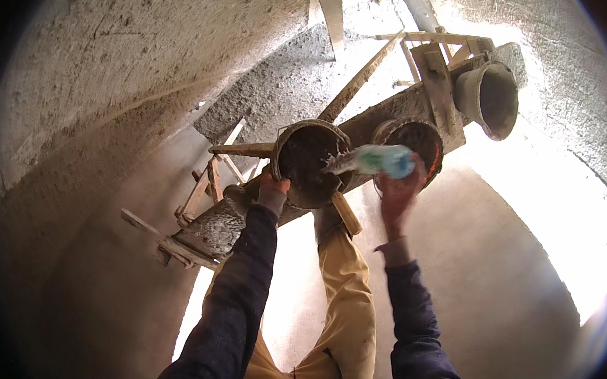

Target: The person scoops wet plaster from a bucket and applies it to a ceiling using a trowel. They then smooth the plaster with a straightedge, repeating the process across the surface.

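My left hand [274, 185] is closed on the near left rim of a grey, mortar-stained bucket [312, 125]. My right hand [399, 188] grips a plastic bottle [373, 159], clear with green and blue parts and blurred by motion. It is tipped to the left, and water splashes from its mouth into the bucket. Dark contents show inside; what they are I cannot tell. A tool's wooden handle [346, 214] sticks out over the bucket's near rim, its other end hidden.
The buckets stand on a dirty plank scaffold [210, 232] with wooden trestle legs [210, 184]. A second bucket [390, 129] is partly behind the bottle and right hand. Another bucket [470, 95] is at the far right end. A rough plastered wall [138, 47] rises on the left.
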`<state>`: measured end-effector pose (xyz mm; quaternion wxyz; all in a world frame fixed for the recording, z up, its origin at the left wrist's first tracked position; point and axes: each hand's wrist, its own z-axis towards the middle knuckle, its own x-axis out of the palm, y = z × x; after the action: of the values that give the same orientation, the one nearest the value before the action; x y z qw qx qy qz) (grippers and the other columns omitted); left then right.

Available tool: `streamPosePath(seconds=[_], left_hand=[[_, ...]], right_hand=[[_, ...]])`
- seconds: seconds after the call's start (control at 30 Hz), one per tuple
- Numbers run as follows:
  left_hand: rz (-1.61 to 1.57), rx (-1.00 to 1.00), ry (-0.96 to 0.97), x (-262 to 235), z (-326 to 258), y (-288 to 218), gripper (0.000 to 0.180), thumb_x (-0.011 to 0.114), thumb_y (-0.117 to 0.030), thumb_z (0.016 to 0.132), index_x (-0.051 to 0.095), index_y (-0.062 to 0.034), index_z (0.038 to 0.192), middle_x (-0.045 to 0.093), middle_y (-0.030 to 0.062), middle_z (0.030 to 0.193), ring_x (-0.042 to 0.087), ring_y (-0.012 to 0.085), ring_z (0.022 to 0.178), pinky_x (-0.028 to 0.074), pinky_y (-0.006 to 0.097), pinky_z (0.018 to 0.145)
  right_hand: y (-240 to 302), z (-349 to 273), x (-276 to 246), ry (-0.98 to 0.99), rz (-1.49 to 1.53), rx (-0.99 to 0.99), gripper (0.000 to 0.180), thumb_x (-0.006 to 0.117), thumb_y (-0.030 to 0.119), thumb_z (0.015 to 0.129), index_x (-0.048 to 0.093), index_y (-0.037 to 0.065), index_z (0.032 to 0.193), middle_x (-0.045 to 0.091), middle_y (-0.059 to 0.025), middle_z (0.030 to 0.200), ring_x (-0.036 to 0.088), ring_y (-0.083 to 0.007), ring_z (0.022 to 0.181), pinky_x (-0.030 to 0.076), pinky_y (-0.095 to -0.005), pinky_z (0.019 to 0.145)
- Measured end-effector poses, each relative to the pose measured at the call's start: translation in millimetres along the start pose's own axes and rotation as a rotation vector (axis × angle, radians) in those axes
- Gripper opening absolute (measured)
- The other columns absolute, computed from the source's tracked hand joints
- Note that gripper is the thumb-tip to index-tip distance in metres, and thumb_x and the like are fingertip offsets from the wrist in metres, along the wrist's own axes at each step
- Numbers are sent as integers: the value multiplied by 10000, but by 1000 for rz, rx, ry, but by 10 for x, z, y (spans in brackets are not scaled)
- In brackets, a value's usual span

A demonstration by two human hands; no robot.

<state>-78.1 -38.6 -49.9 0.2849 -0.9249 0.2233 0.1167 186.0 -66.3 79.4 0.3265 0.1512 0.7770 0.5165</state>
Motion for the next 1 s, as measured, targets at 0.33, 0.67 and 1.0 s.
streamPosePath(seconds=[0.33,0.67,1.0], left_hand=[[48,232,-127,60,19,262,324,618,-112,702,579,-18,1010,638,98,893,604,253,815,480,349,729],[155,-144,-20,-303,-700,-797,369,565,-74,682,570,-23,1047,624,133,950,587,262,903,462,356,774],[-183,182,-304,-1427,-1612,-526,406,547,-76,699,539,3,1097,599,186,1039,582,312,933,463,365,819]], right_hand=[[-50,2178,-1811,-431,-853,-161,684,652,288,809,296,42,1339,468,-207,1242,533,-299,1073,470,-386,840],[121,-641,337,879,-1150,190,555,650,294,777,401,38,1202,514,-162,1096,507,-324,1049,419,-433,854],[1041,-1469,355,1181,-686,-206,479,525,162,794,370,59,1235,527,-272,947,571,-434,797,462,-506,715]])
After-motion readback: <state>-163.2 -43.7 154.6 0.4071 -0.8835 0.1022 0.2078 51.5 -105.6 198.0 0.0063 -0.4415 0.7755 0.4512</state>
